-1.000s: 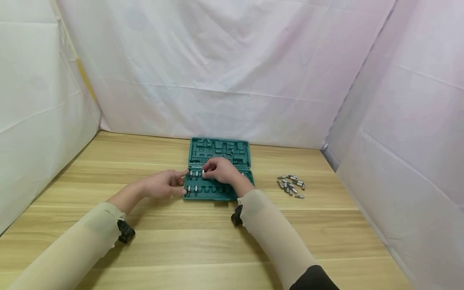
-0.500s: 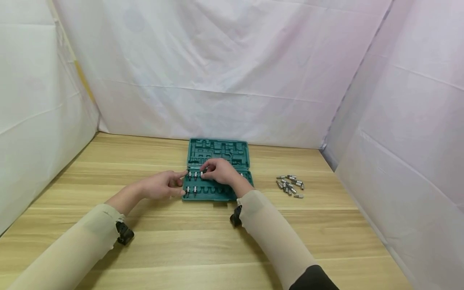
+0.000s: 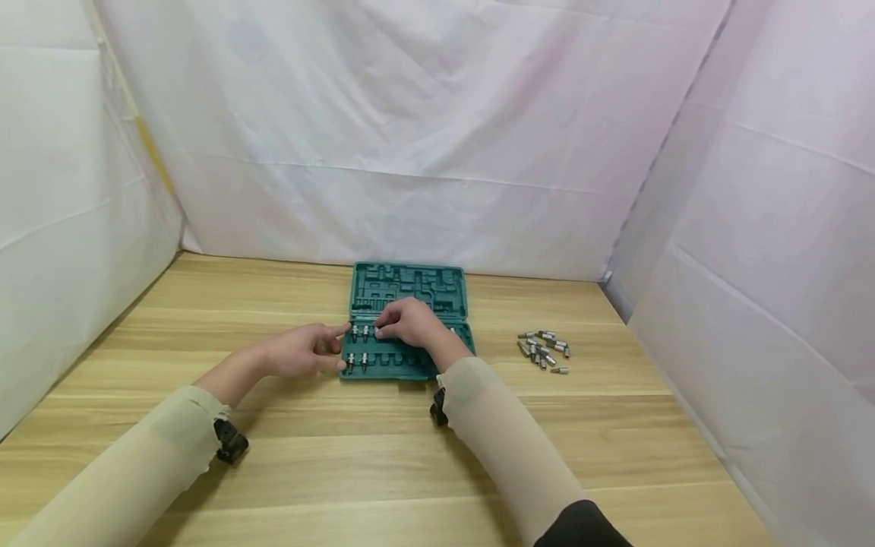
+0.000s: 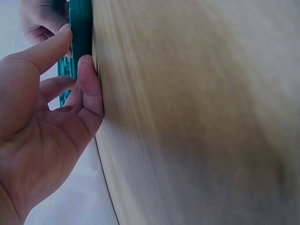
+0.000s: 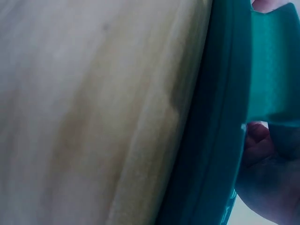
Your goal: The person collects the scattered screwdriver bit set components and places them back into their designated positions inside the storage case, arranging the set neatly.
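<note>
A green tool case (image 3: 409, 287) lies opened flat, its lid behind and its slotted half in front. My left hand (image 3: 297, 351) is at the case's left end, holding it with thumb and forefinger at its edge; the left wrist view shows the thumb (image 4: 58, 42) against the green side wall. With bent fingers and thumb, my right hand (image 3: 412, 323) pinches a small silver bit socket (image 3: 377, 332) at the back row, mostly hidden by the fingertips. To its left, bit sockets (image 3: 360, 332) sit upright in the back row, and others (image 3: 357, 362) in the front row.
Several loose bit sockets (image 3: 540, 351) lie in a pile on the wooden table (image 3: 328, 471), right of the case. One more bit socket (image 3: 453, 330) shows in the case beside my right wrist. White sheets (image 3: 410, 137) close off the back and both sides.
My right fingers have lowered the bit socket toward its slot in the back row, so less of it shows. My left hand stays on the case; the whole view has shifted slightly.
</note>
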A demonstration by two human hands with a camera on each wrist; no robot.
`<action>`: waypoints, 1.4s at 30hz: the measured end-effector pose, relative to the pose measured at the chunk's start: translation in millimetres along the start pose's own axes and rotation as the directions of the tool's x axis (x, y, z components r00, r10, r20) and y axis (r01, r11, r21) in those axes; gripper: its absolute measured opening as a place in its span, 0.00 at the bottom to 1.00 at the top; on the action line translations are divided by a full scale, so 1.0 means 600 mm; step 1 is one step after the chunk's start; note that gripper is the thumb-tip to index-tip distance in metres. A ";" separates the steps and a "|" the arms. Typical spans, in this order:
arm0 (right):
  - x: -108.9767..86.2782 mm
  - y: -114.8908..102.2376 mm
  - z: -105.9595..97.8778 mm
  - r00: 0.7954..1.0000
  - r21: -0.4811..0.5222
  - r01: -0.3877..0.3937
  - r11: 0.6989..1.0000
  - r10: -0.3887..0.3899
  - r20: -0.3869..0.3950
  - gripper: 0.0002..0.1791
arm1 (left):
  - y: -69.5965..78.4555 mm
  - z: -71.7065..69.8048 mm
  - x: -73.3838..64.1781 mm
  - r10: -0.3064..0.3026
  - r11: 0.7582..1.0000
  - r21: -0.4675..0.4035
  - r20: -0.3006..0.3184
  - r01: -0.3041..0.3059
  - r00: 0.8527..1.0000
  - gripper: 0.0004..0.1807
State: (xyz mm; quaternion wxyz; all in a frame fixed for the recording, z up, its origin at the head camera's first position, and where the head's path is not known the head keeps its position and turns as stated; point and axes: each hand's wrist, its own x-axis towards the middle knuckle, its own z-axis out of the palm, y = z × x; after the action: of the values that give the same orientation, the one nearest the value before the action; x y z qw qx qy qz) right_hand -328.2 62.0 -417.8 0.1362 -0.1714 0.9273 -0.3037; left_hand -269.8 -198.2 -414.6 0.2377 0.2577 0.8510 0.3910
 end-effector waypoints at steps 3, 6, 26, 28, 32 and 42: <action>0.002 -0.003 0.000 1.000 -0.012 -0.002 1.000 0.002 0.002 0.08 | 0.000 -0.001 -0.002 0.000 1.000 0.004 -0.005 0.000 1.000 0.47; 0.003 -0.005 -0.001 1.000 -0.024 0.002 1.000 -0.002 -0.001 0.08 | 0.000 -0.003 -0.003 0.005 1.000 0.012 -0.012 -0.004 1.000 0.47; 0.008 0.001 -0.009 0.998 -0.061 0.043 0.997 -0.041 0.037 0.12 | -0.006 -0.007 0.001 -0.023 0.999 0.034 -0.011 0.023 1.000 0.47; 0.006 0.006 -0.010 0.997 -0.042 0.066 0.997 -0.064 0.053 0.13 | -0.005 -0.005 -0.001 -0.025 0.999 0.032 -0.012 0.025 1.000 0.47; 0.003 0.015 -0.014 0.992 0.020 0.095 0.995 -0.096 0.077 0.13 | -0.004 -0.002 -0.006 -0.025 1.000 0.019 -0.012 0.025 1.000 0.47; -0.002 0.014 -0.018 0.991 0.050 0.103 0.993 -0.107 0.080 0.12 | -0.002 -0.003 -0.012 -0.031 1.000 0.006 -0.017 0.031 0.999 0.47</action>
State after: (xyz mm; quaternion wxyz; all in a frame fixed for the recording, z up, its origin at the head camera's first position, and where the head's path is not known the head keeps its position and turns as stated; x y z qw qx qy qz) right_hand -333.0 74.4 -414.7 0.1622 -0.2292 0.9033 -0.3243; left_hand -265.8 -204.6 -413.0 0.2356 0.2421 0.8582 0.3866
